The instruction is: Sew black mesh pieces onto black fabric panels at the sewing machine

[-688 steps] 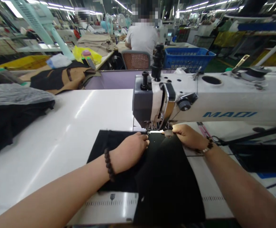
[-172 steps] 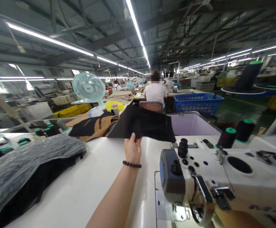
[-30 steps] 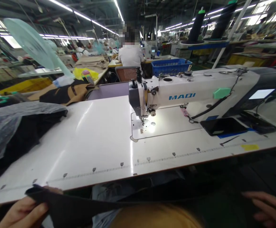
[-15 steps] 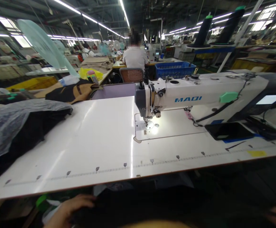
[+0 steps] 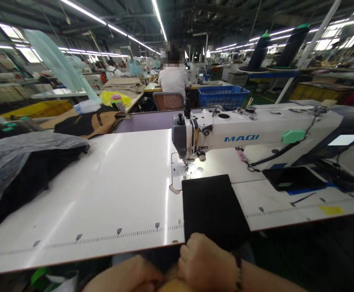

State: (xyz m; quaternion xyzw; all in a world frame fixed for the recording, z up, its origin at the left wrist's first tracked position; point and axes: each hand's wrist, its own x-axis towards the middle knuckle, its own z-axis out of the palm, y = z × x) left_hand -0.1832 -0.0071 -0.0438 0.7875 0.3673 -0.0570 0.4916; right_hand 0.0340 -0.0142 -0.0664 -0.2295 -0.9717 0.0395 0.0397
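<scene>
A black fabric piece (image 5: 213, 207) lies flat on the white sewing table (image 5: 110, 190), its far edge just short of the needle of the white MAQI sewing machine (image 5: 240, 129). The near end of the fabric hangs over the table's front edge. My right hand (image 5: 205, 263) is a closed fist at that near end and grips the cloth. My left hand (image 5: 137, 275) sits low beside it, under the table edge, with its fingers hidden.
A heap of dark cloth under clear plastic (image 5: 18, 162) fills the table's left end. A black tablet (image 5: 292, 178) lies right of the machine. Beyond are brown and black garments (image 5: 88, 119), a blue crate (image 5: 222, 95) and a seated person's back (image 5: 173, 81).
The black fabric was down in my lap below the table edge. Now it is spread on the table in front of the needle, and both hands have come together at its near end.
</scene>
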